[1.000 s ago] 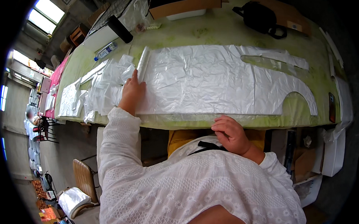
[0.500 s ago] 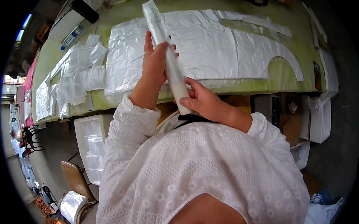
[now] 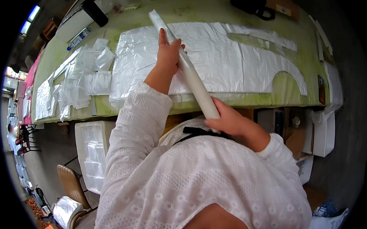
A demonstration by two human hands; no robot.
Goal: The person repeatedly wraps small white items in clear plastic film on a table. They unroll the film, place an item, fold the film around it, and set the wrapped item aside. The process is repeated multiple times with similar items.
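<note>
Slanting across the front of me is a long, narrow roll of whitish plastic film [image 3: 194,82]. My left hand [image 3: 169,54] is closed round its upper part, index finger stretched along it. Lower down, my right hand [image 3: 228,117] grips the near end, with the thumb against it; that end is partly hidden by the hand. Beneath the roll, a flat stack of translucent plastic aprons or bags [image 3: 214,65] lies on the table, with a curved cutout at its right end.
The table has a green cover [image 3: 156,24]. Small clear plastic bags [image 3: 79,75] lie scattered on its left, near a bottle [image 3: 79,38] and a black cylinder [image 3: 94,12]. A phone [image 3: 321,88] rests at the right edge. A white foam box [image 3: 92,156] and a chair [image 3: 71,185] stand below left.
The roll has tilted further, its lower end swinging right and its lower part sitting over the table edge. My right hand has moved right and nearer to me; the left grips it still.
</note>
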